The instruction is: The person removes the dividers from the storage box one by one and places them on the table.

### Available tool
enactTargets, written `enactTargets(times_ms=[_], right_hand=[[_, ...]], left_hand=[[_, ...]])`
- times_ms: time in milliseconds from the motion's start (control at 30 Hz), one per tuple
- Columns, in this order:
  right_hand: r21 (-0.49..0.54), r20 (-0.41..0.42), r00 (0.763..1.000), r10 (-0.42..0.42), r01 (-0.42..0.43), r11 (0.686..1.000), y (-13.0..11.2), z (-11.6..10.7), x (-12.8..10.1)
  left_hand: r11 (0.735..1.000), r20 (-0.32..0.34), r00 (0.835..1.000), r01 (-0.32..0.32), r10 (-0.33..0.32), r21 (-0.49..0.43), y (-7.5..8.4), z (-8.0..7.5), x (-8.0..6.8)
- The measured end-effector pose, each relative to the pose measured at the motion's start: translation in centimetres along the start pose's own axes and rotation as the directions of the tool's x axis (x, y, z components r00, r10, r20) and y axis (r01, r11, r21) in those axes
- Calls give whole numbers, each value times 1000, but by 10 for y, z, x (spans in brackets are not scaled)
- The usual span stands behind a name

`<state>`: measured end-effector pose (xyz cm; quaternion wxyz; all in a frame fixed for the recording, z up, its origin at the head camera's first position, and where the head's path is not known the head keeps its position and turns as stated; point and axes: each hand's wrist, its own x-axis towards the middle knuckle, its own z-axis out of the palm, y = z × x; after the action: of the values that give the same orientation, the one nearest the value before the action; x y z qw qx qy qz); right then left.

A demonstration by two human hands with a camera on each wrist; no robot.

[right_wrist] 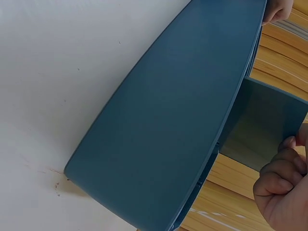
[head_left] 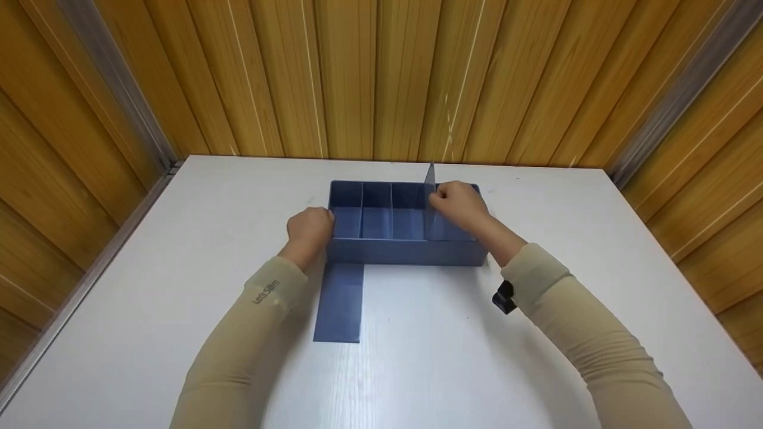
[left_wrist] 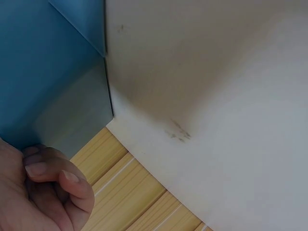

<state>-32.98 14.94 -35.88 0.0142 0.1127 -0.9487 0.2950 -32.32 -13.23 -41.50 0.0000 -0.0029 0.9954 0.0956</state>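
Nearest you, a loose blue panel (head_left: pixel 338 302) lies flat on the white table (head_left: pixel 179 250), its far end touching the front wall of the blue divider box (head_left: pixel 405 250), with bare tabletop open on either side of it. Your left hand (head_left: pixel 309 229) rests against the box's left end wall with its fingers (left_wrist: pixel 57 175) curled at the edge — from these views you cannot tell whether they truly grip the wall. Your right hand (head_left: pixel 458 205) pinches an upright divider (head_left: pixel 430 202) that stands taller than the box rim, between the third compartment and the right end. Three dividers already sit low inside the box. The box stands toward the far middle of the table, well clear of its side edges. Beyond the table's back edge rise walls of wooden planks (head_left: pixel 381 77) with grey metal strips (head_left: pixel 113 77) — a tight corner. Your left sleeve (head_left: pixel 265 292) reads "Less Slim".
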Motion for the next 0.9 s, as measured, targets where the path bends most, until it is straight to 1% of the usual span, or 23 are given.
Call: enactTargets(times_ms=[233,633,767,900], right_hand=[[6,25,1000,-3,2,1000,-1,-2,1],[-49,67,997,-33,36,998,-4,-3,3],[-76,84,996,-42,49,996,-5,-5,4],[-94,99,994,-38,47,994,-7,-7,5]], left_hand=[[1000,0,1000,16,-16,-24,-1,1,1],[1000,-11,1000,13,-13,-21,0,-1,0],[999,7,1000,-4,3,34,2,-2,0],[999,23,1000,-3,2,53,4,-3,0]])
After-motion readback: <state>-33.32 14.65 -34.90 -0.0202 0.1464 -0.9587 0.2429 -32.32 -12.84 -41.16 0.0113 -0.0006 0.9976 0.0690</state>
